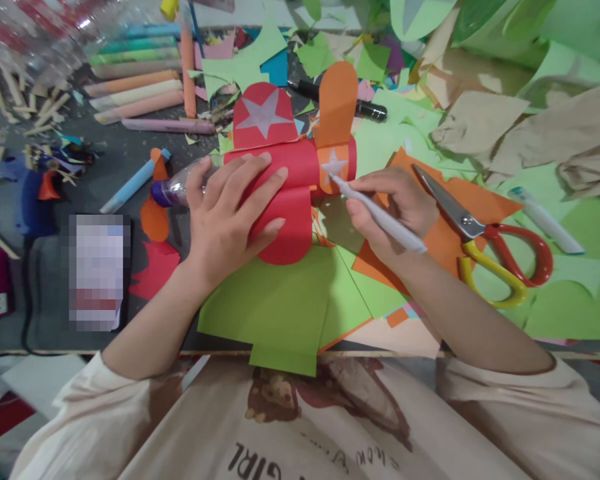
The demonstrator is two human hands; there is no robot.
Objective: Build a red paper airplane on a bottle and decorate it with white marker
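A plastic bottle [180,189] with a purple cap lies on its side, wrapped in red paper [295,165]. It has a paper propeller [155,217] at the cap, red wings, one with a pale star [265,113], and an orange tail piece [338,100]. My left hand [230,207] lies over the wrapped body with fingers spread, pressing on it. In my right hand [395,207] is a light grey marker [380,217], its tip at the pale star [334,163] on the orange band.
Scissors [473,227] with red and yellow handles lie right, on orange paper [440,243]. Several markers [135,87], a black pen [370,110] and paper scraps are at the back. A blue glue gun [30,197], phone [99,273] and wooden sticks [50,110] are left.
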